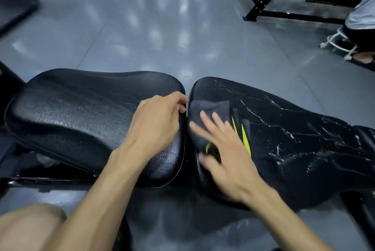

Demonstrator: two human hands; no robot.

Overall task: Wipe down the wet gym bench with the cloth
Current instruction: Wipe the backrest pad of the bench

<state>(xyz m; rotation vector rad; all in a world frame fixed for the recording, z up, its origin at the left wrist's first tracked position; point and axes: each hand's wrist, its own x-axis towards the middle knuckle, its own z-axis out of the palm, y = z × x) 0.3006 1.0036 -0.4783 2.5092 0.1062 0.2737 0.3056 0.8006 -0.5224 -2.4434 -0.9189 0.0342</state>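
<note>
Bare knee (pixel 30 228) lower left; seat pad (pixel 81 117) edge gripped by left hand (pixel 156 121); grey cloth (pixel 209 112) pressed flat under released right hand (pixel 225 149) on wet back pad (pixel 304 143).

A smooth grey floor (pixel 142 33) fills the upper half of the frame, glossy enough to carry rows of blurred white light reflections, with thin seam lines crossing it. At the upper right stands a black steel equipment frame (pixel 261 5) with bolted feet resting on the floor. Just below it, at the right edge, sits a white round-based stool (pixel 338 45). A black padded cushion (pixel 16 7) juts in from the upper left corner.
</note>
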